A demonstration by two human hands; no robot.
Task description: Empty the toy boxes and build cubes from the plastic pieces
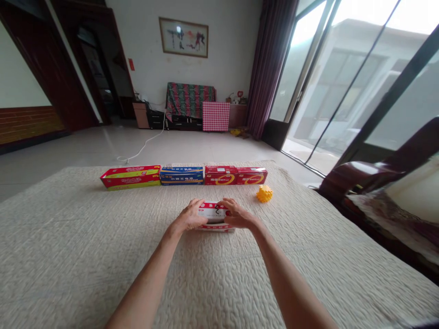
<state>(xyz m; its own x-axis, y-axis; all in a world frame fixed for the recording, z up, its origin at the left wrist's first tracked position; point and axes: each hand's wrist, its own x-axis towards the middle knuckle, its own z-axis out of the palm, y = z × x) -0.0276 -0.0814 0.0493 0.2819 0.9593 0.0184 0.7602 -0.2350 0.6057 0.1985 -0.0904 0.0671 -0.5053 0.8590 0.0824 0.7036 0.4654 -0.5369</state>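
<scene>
A white and red carton (211,212) with printed characters and a black squiggle on its top is in the middle of the quilted cover. My left hand (191,214) grips its left end, thumb on the near side and fingers over the far edge. At the other end, my right hand (238,214) holds it in the same way. Below my thumbs a red and white printed strip shows; I cannot tell whether it is the same carton or a second one underneath. To the right, apart from my hand, sits a spiky yellow toy (265,193).
Beyond my hands stands a row of boxes: a red and yellow-green box (132,177), a blue box (181,176) and two red boxes (221,175) side by side. They rest on the cream quilted cover (103,242). A dark wooden seat (370,183) is at the right.
</scene>
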